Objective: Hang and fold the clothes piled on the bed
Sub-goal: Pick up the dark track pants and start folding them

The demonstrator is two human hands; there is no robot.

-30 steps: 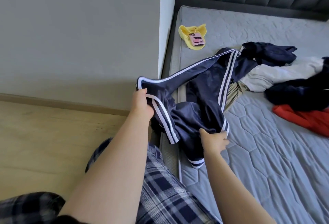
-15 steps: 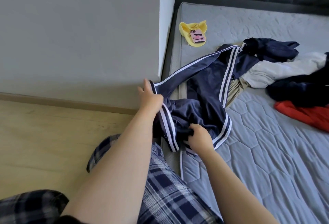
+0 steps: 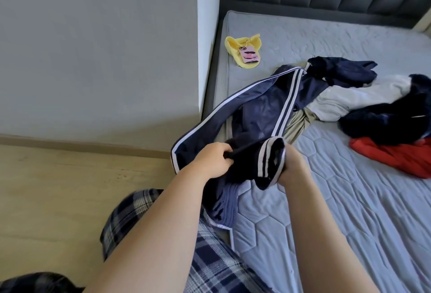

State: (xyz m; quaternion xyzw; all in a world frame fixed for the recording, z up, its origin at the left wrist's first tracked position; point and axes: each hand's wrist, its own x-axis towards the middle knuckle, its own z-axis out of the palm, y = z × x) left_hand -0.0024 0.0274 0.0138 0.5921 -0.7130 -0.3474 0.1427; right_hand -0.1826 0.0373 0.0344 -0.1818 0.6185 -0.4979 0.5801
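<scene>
Head view | left hand [image 3: 213,161] curls round a bunch of the navy striped garment [image 3: 256,111] at frame centre | right hand [image 3: 292,168] grips its striped cuff, fingers mostly hidden by cloth | versus half a second ago: hands drawn closer together, cuff raised off the bed [image 3: 303,218] | garment's far end trails into the clothes pile [image 3: 363,104], right of frame

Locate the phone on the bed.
Head view, upper middle: the phone lies on a yellow cloth near the far left corner of the mattress, beside the wall and beyond the striped navy garment.
</scene>
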